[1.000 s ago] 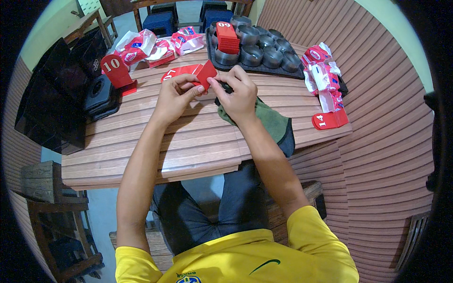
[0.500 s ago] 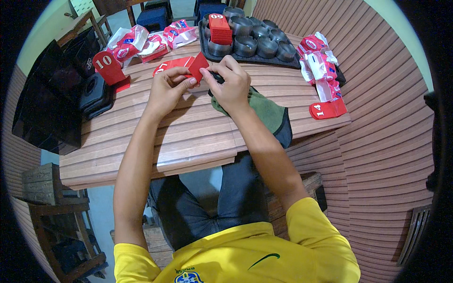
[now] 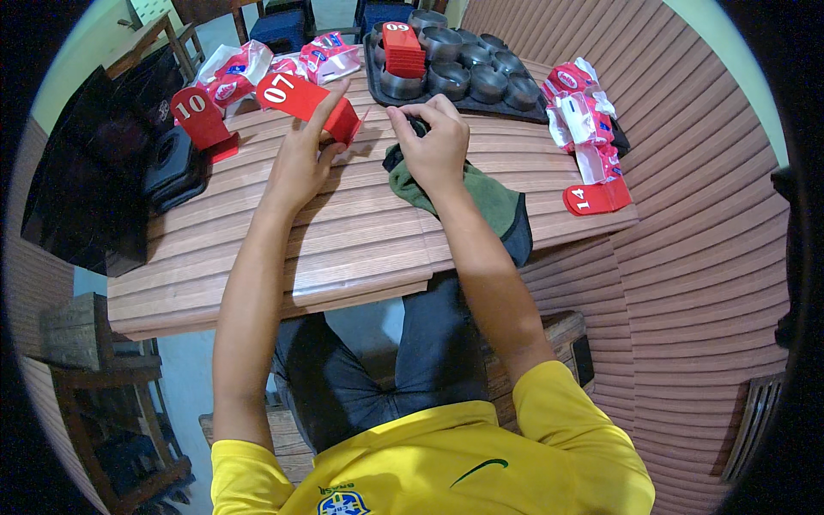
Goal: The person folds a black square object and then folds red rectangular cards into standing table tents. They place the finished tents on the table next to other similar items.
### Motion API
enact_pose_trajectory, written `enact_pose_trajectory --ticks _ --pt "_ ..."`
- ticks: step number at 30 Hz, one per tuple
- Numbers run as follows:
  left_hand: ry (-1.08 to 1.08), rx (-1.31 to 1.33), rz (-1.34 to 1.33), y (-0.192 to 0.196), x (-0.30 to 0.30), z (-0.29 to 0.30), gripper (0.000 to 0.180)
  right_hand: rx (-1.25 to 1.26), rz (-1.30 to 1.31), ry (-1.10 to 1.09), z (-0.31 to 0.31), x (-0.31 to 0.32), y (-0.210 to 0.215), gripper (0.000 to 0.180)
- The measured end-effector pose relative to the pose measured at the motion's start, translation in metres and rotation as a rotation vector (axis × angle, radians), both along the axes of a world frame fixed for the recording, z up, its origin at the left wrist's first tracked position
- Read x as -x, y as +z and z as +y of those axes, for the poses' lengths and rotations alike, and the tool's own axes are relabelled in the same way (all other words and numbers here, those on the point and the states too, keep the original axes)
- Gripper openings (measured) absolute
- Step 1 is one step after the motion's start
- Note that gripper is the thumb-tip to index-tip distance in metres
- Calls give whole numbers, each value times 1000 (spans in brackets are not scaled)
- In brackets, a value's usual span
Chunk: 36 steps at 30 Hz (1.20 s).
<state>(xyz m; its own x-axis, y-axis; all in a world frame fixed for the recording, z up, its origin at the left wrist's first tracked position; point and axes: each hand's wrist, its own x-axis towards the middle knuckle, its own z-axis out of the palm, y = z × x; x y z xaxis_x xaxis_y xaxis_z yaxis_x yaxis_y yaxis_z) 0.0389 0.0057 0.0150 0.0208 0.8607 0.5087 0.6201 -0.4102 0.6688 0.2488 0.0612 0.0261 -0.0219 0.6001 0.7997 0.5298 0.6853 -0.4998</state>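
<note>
My left hand holds a red table number sign, a bent plate with white digits, by its folded foot; the index finger extends along it. To its right, my right hand is raised with thumb and index finger together. Something dark shows inside the loop of its fingers; I cannot make out what it is. Beneath my right hand and wrist lies a green cloth with black edging, on the wooden table.
A black tray of round metal tins holds a stack of red signs at the back. Another red sign stands at left; one lies at right. Tissue packs and black boxes flank the table.
The red sign has swung up from lying low to standing raised and tilted in my left hand. My right hand has come away from it, slightly to the right.
</note>
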Motion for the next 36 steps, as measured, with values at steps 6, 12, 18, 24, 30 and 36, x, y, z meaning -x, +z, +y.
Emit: enact_pose_trajectory --ticks 6,12,18,24,30,36 --pt "146 21 408 -3 1 6 95 71 -64 78 0 2 -4 20" --pt "212 -136 759 -4 -7 3 90 196 -305 133 -4 3 -9 28" --pt "107 -203 768 5 -9 -5 74 238 -495 101 3 -1 -17 28" --pt "79 -138 443 7 14 -12 39 228 -546 167 13 -2 -23 26" --pt "-4 -163 43 -13 12 18 69 238 -695 312 34 -9 -18 32" --pt "-317 255 -140 -20 20 27 86 180 -801 437 58 -9 -12 35"
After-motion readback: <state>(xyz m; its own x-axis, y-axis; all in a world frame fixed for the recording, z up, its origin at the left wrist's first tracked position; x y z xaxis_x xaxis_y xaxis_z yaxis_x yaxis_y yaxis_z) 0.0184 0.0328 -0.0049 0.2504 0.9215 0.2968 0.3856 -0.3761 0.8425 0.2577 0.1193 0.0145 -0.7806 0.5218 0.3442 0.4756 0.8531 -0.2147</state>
